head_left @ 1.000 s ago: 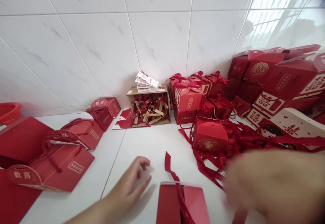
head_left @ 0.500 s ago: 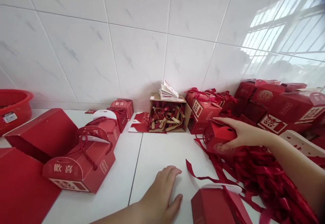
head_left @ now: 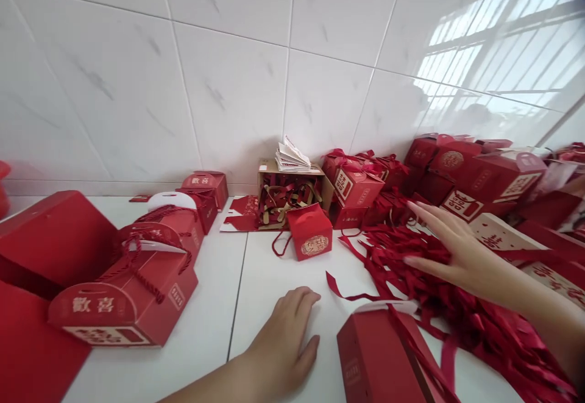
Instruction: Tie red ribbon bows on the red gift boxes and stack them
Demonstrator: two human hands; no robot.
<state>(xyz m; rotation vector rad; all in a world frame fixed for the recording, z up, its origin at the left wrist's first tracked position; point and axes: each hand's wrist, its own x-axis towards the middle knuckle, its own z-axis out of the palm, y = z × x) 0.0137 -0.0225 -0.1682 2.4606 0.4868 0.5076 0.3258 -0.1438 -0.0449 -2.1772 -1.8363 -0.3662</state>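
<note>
My right hand point(head_left: 450, 247) hovers above a heap of dark red ribbons point(head_left: 425, 269), fingers spread and nothing in them. On the white table lies my left hand point(head_left: 286, 336), open, thumb apart from the fingers. Right of it stands a red gift box point(head_left: 384, 357) with a white handle flap and a ribbon trailing over it; its near end is cut off by the frame. A small red box point(head_left: 311, 232) with a gold round print and a cord loop sits ahead of my left hand, in front of an open carton point(head_left: 326, 192) of red and gold strips.
At left are red gift boxes point(head_left: 128, 293) with rope handles and a larger open red box point(head_left: 55, 232). Folded papers point(head_left: 292, 156) top the carton. Ribbon-tied boxes point(head_left: 356, 189) and a stack of red boxes point(head_left: 479, 171) line the tiled wall point(head_left: 233, 86).
My right hand has let go of the small red box, which now stands further left by the carton. That hand has moved back right over the ribbons. The view has turned slightly right.
</note>
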